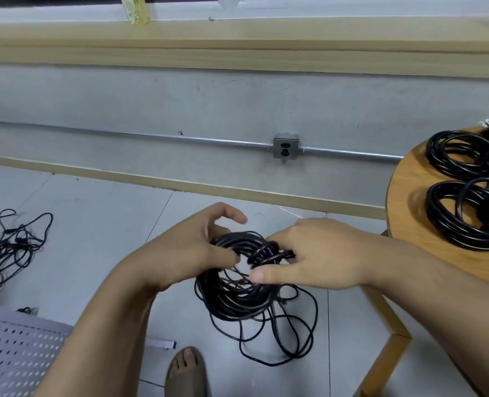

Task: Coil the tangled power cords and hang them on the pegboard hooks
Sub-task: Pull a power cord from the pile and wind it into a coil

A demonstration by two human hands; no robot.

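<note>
A black power cord coil [234,299] hangs in the air between both hands, with loose loops trailing below it toward the floor. My left hand [197,250] grips the coil's upper left side, thumb and fingers curled round the strands. My right hand [309,253] pinches the upper right of the coil, thumb underneath. Two finished black coils, one behind [461,156] and one in front [467,216], lie on the round wooden table [404,202] at the right. A tangled pile of cords [5,247] lies on the floor at the left. The white pegboard [16,353] lies flat at lower left.
A grey wall with a metal conduit and a socket box [285,145] runs across the back, under a wooden sill. My sandalled foot [186,371] stands on the tiled floor below the coil. The table's wooden leg [392,336] slants down at the right.
</note>
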